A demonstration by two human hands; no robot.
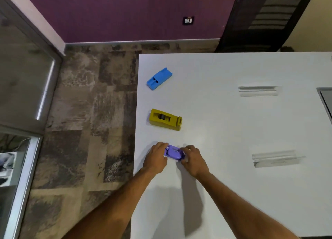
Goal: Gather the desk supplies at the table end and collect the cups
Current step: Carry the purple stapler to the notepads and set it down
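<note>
both hands, the left hand (pixel 156 158) and right hand (pixel 193 158), grip the purple stapler (pixel 173 152) on the bench (pixel 224 131). past it sit the yellow tape holder (pixel 165 119), then the blue one (pixel 159 78), well apart. no cups show, so most work is left.

White table (pixel 233 131) bears blue dispenser (pixel 159 78), mustard-yellow dispenser (pixel 165 119), purple stapler (pixel 174 152); mottled brown-grey carpet (pixel 86 113).
</note>
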